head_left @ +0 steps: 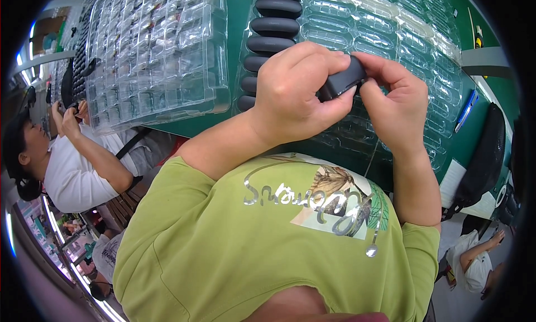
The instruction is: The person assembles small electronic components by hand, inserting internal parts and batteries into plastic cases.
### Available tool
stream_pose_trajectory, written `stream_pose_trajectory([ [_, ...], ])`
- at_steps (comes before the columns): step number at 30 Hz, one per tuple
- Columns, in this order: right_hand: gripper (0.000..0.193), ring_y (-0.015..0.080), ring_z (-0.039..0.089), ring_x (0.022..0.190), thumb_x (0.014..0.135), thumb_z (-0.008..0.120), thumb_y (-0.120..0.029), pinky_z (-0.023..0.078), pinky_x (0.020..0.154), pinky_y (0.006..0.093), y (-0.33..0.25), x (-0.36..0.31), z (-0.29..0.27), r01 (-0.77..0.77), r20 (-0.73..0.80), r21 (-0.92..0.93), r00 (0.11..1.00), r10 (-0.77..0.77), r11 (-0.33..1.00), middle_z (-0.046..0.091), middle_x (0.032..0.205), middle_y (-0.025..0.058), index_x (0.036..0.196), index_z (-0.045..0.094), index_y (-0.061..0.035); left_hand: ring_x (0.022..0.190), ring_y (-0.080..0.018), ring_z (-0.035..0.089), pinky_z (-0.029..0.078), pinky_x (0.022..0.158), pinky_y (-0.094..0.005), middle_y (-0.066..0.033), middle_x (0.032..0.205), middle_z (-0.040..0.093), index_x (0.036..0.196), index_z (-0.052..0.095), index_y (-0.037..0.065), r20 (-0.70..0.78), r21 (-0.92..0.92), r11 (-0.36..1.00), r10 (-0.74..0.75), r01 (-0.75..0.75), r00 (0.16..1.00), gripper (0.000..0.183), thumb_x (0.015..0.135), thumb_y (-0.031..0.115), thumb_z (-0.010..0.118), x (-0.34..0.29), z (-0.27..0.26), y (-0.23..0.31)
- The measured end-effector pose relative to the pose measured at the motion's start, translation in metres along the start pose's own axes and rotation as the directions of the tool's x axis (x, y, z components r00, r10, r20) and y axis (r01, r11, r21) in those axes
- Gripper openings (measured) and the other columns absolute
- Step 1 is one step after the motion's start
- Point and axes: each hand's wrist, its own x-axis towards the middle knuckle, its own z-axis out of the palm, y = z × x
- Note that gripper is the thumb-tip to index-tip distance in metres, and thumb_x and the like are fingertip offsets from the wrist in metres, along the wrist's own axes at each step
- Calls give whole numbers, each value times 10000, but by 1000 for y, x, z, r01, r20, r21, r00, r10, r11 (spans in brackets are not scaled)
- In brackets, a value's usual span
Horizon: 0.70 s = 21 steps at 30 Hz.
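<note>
A small dark rounded case (345, 79) is held up between my two hands, above the clear plastic tray (379, 34). My left hand (298, 90) wraps its fingers and thumb around the case. At its right end, the thumb and forefinger of my right hand (396, 98) pinch the edge; whether a smaller part sits between those fingertips I cannot make out. Beside my left hand, a column of similar black oval cases (274, 27) lies in the tray's left slots. The tray's other visible slots hold no dark cases.
Stacked clear trays (159, 59) with small wrapped pieces stand at the left on the green table (239, 20). On the right lie a blue pen (467, 111), a black pouch (484, 154) and a yellow-black tool (478, 37). A co-worker in white (84, 165) sits at the left.
</note>
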Motion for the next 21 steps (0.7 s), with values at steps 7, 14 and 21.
stream_pose_trajectory([
  [7, 328, 50, 612, 773, 795, 614, -5, 501, 680, 197, 2, 5, -12, -157, 147, 285, 982, 119, 946, 702, 930, 37, 1111, 697, 27, 748, -252, 677, 542, 667, -306, -140, 885, 702, 947, 678, 8, -21, 7, 999, 36, -36, 999, 369, 609, 39, 822, 1, 1, -4],
  [14, 322, 61, 617, 785, 805, 670, -23, 499, 677, 189, 1, 4, -9, -166, 146, 286, 981, 128, 944, 692, 966, 54, 1122, 691, 32, 742, -257, 677, 542, 658, -305, -145, 884, 702, 948, 677, 9, -25, 13, 999, 42, -42, 999, 372, 605, 36, 818, 1, 0, -3],
  [21, 307, 70, 634, 777, 801, 659, -35, 508, 667, 203, -2, 2, -6, -168, 116, 262, 983, 142, 950, 707, 914, 51, 1097, 699, 36, 730, -256, 678, 543, 646, -306, -147, 870, 703, 933, 680, 13, -33, 4, 998, 60, -60, 998, 358, 602, 39, 814, 1, 1, -4],
])
